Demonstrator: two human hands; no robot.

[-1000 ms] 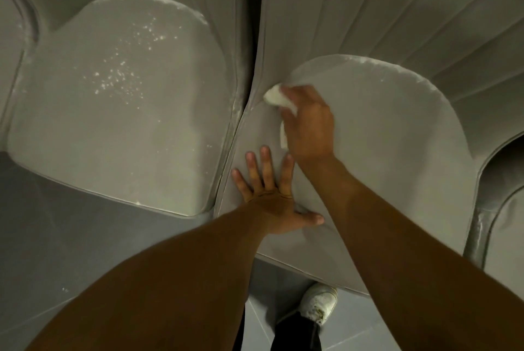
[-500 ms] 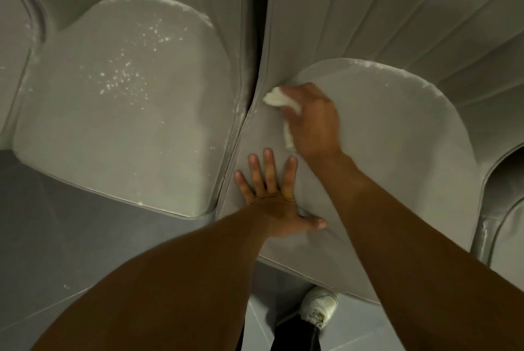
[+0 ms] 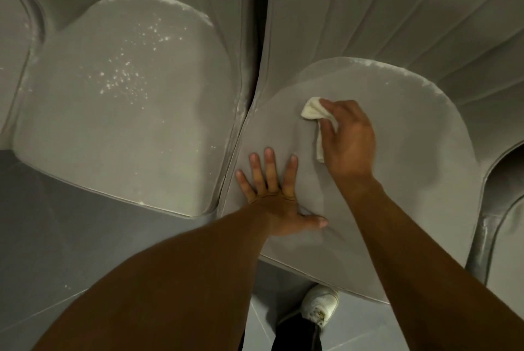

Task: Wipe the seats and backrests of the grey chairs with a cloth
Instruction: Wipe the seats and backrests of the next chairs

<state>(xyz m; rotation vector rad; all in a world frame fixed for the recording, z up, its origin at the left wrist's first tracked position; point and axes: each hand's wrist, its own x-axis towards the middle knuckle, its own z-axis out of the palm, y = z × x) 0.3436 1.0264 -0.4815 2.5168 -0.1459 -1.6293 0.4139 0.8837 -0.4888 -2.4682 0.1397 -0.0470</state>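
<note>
Head view only. Pinches a small white cloth in the curled fingers of the right hand and presses it onto the right chair seat, toward the seat's back left part. Braces with the left hand flat on the same seat, fingers straight and spread, holding nothing, just nearer the body than the cloth.

Shows most of that seat lying to the right of the cloth, with the ribbed backrest beyond. Probably calls for strokes rightward, with the right hand plainly the nearer. Shows white specks scattered on the left chair seat, likely due afterward.

Cuts off both backrests at the top. Hides much of the cloth under the palm. Cannot tell whether the cloth is damp.
</note>
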